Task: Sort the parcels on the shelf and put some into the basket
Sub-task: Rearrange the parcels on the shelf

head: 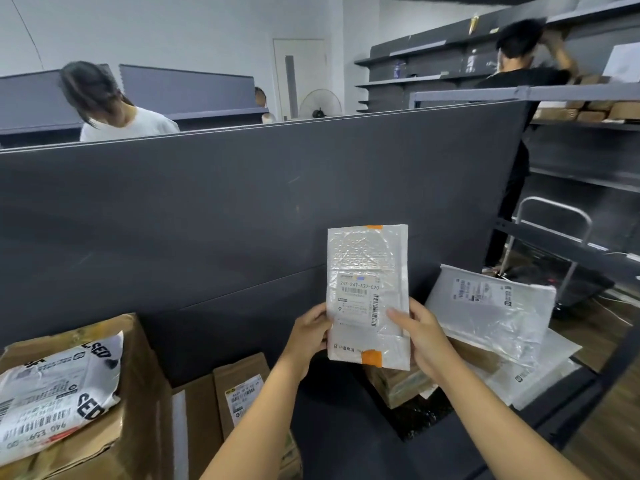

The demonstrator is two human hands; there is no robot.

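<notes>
I hold a white bubble-mailer parcel (367, 271) upright in front of the dark shelf back panel (242, 209), its shipping label facing me and orange tape at top and bottom. My left hand (311, 332) grips its lower left edge. My right hand (420, 336) grips its lower right edge, thumb on the front. To the right, white plastic parcels (491, 310) lie stacked on the shelf. A small brown box (398, 384) sits beneath the held parcel. No basket is in view.
At left, a black-and-white poly bag (59, 393) lies on a large cardboard box (138, 393); smaller labelled cartons (242, 393) stand beside it. A metal trolley (554, 244) stands at right. Two people work behind the panel and at the far shelves (450, 64).
</notes>
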